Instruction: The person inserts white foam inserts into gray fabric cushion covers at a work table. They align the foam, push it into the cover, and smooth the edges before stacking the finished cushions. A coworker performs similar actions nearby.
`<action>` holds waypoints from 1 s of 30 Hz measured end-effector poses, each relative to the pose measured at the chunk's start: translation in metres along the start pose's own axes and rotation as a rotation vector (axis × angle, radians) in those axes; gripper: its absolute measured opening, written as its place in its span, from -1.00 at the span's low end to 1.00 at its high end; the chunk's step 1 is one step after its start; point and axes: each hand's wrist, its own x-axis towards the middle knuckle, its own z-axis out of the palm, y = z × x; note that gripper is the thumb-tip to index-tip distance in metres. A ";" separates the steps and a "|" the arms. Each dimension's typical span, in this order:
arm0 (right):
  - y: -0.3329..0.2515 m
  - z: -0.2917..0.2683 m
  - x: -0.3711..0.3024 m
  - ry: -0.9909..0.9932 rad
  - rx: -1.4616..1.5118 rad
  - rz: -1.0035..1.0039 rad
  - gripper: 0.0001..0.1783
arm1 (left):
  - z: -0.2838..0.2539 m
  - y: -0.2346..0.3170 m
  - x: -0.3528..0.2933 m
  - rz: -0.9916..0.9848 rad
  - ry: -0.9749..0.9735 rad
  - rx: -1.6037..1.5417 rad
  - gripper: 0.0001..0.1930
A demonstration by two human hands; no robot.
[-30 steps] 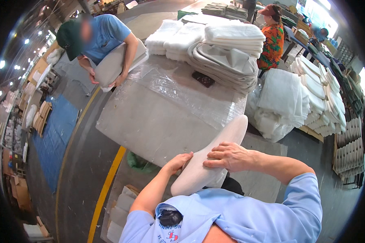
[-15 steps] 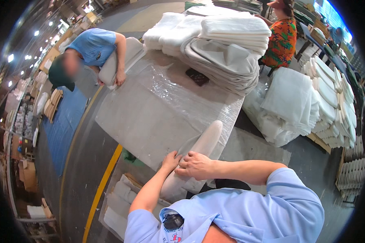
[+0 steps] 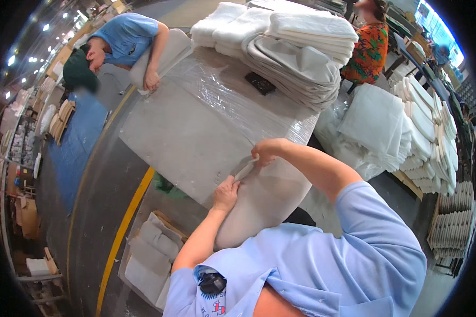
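A light grey fabric-covered cushion [image 3: 269, 203] lies across the near corner of the table, against the front of my shirt. My left hand [image 3: 226, 194] is closed on its far edge at the left. Farther up the same edge, my right hand [image 3: 264, 152] pinches the rim, which lifts a little between the two hands. Some fingertips are hidden by the cloth and by the hands themselves. The plastic-covered grey table [image 3: 169, 132] stretches out ahead.
Folded white pads and grey covers [image 3: 296, 68] are stacked at the table's far side, near a dark flat object [image 3: 259, 83]. A co-worker in blue [image 3: 127, 39] handles another grey piece at the far left. White stacks [image 3: 375, 124] stand right; more pads [image 3: 150, 253] sit lower left.
The cushion has turned from standing on edge to lying flatter across the table corner. My right hand has moved up and away from my left along the edge.
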 end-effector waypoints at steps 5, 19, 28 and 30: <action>0.013 0.044 0.012 0.241 0.265 -0.058 -0.68 | -0.016 -0.016 0.002 -0.123 -0.111 0.061 -0.59; 0.015 0.078 0.022 0.608 0.441 -0.030 -0.80 | 0.009 -0.039 0.022 -0.131 0.010 0.109 -0.65; 0.030 0.080 0.034 0.640 0.381 -0.106 -0.77 | -0.004 -0.030 0.041 -0.223 -0.054 0.088 -0.73; 0.023 0.071 0.022 0.590 0.343 -0.121 -0.64 | -0.025 -0.032 0.032 -0.100 0.058 0.028 -0.74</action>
